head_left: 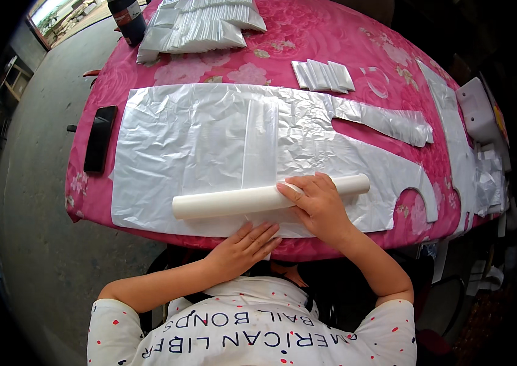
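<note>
The desk [307, 36] has a pink flowered cover. On it lies a big clear plastic sheet [210, 134], thin, light and slippery, I think. Its near edge is wound into a white roll [222, 203], best taken at the middle. The right hand [319, 204] grips this roll; the left hand [243, 244] presses flat, open, beside it.

The single view comes from a camera worn on the person's head, looking steeply down and forward over the white printed shirt at the lower edge onto the desk covered in a pink flowered plastic cloth [307, 36]. It sits close: both forearms rise from the bottom edge, and the desk fills the middle of the picture. The fisheye lens bends the desk's edges and takes in the grey concrete floor [45, 244] on the left, with a dark rim around it.
</note>
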The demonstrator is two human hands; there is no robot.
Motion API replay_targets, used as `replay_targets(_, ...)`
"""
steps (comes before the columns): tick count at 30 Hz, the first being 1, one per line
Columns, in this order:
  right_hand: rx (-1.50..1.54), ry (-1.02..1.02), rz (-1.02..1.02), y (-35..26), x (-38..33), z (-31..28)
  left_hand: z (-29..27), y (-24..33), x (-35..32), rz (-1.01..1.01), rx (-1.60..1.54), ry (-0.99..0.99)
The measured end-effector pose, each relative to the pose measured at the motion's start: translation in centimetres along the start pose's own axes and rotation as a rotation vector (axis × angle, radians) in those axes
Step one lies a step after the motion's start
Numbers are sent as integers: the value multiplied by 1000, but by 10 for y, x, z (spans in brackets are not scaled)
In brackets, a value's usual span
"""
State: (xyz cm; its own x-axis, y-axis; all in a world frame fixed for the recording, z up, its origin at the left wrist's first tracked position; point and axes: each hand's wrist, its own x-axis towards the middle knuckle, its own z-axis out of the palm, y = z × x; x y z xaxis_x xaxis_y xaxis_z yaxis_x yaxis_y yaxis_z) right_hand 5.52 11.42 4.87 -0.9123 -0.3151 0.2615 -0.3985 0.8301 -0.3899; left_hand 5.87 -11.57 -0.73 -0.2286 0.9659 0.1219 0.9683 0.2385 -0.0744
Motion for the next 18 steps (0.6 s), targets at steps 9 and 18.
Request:
replay_targets(9, -91, 204, -46, 65, 95, 26, 8, 7, -4, -41, 92, 18)
replay_targets(18, -222, 330, 2, 76, 121, 26, -1, -6, -10, 52, -122, 46)
